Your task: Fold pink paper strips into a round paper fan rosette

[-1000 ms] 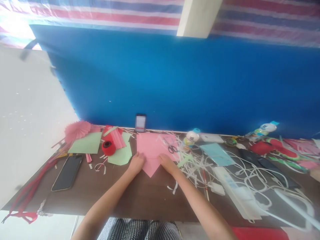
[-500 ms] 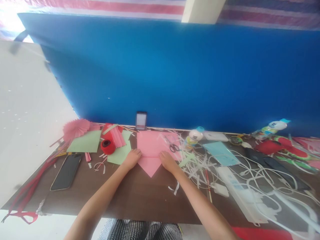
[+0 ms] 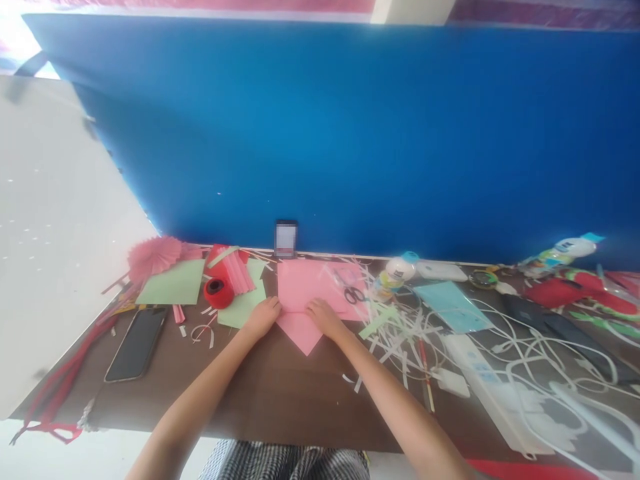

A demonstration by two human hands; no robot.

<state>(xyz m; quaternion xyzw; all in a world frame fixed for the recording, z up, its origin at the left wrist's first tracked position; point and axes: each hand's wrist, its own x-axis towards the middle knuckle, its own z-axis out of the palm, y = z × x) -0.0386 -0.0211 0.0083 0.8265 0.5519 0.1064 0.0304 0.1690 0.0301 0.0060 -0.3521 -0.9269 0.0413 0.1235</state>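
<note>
A pink sheet of paper (image 3: pixel 306 339) lies on the brown table with a straight fold across it and a pointed tip toward me. At the left end of the fold, my left hand (image 3: pixel 264 317) holds the edge with bent fingers. My right hand (image 3: pixel 324 319) is closed, its fingertips pressing the fold near its middle. Beyond the fold spreads a pink area of paper (image 3: pixel 305 280); whether it is one sheet or several I cannot tell. Scissors (image 3: pixel 354 295) with dark handles rest on its right part.
Left stand a red tape roll (image 3: pixel 219 293), green paper (image 3: pixel 173 283), a pink paper fan (image 3: pixel 155 257) and a phone (image 3: pixel 136 345). Right are paper strips (image 3: pixel 400 330), a glue bottle (image 3: pixel 397 270), blue paper (image 3: pixel 453 307), a power strip (image 3: pixel 493 393) and tangled cables. A blue panel (image 3: pixel 320 133) rises behind.
My right hand has slid left along the fold, closer to my left hand. My left hand stays at the fold's left end. The view has shifted slightly.
</note>
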